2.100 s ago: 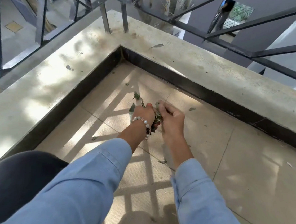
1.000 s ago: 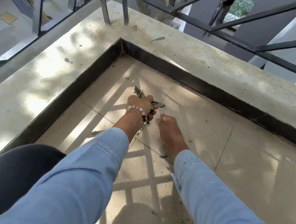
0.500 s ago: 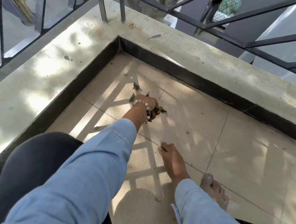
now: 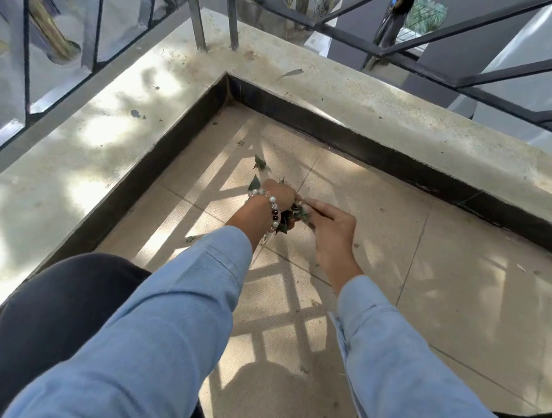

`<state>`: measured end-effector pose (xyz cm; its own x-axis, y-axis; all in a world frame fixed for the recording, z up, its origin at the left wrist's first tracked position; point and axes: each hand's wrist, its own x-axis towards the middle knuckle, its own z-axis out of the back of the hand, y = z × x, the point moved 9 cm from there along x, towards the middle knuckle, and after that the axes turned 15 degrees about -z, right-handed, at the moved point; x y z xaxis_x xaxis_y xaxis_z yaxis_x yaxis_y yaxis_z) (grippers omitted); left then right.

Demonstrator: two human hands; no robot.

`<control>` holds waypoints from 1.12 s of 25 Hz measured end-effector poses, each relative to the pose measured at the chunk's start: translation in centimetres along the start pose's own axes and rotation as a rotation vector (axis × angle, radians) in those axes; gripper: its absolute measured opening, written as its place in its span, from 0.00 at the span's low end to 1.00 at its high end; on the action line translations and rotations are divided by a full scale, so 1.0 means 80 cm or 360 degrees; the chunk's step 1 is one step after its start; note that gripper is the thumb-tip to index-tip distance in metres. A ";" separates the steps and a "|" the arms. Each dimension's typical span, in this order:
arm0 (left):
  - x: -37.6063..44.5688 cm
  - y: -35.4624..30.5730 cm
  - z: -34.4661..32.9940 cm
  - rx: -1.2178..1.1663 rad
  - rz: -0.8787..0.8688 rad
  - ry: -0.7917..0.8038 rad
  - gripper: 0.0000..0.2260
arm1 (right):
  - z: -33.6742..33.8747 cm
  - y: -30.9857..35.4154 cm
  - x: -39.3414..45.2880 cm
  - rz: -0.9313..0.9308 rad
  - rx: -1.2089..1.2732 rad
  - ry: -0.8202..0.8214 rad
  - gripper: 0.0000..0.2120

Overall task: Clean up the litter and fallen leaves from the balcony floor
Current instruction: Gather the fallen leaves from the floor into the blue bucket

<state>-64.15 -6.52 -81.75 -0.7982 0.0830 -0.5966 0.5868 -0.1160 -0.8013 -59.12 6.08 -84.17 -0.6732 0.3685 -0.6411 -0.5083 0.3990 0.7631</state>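
Left hand (image 4: pixel 278 196) is closed around a bunch of leaves (image 4: pixel 297 214) above the balcony floor (image 4: pixel 478 290). A small piece is pinched against the bunch by the right hand (image 4: pixel 332 227). One leaf (image 4: pixel 259 162) lies nearby.

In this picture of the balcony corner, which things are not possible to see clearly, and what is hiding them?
- Head view: the palm of the left hand faces away, so how many leaves it holds cannot be counted.
- Head view: what the right hand pinches is too small and blurred to name.
- Head view: the sleeves cover the floor under them.
- Head view: the specks on the tiles are too small to tell leaf from dirt.
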 end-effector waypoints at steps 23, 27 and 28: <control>-0.011 0.041 0.199 -0.0536 0.0191 -0.1011 0.10 | -0.225 0.018 0.149 0.0942 -0.2270 0.0223 0.19; -0.006 0.047 0.210 -0.0506 0.0155 -0.1021 0.15 | -0.233 0.009 0.156 0.1222 -0.2543 0.0076 0.13; -0.007 0.048 0.211 -0.0492 0.0156 -0.1023 0.16 | -0.238 0.018 0.159 0.1209 -0.2468 0.0033 0.13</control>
<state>-63.73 -23.70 -83.73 -0.6062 -0.5234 -0.5988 0.5955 0.2004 -0.7780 -78.63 -4.66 -89.71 -0.9886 0.0614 -0.1377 -0.0934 -0.9664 0.2395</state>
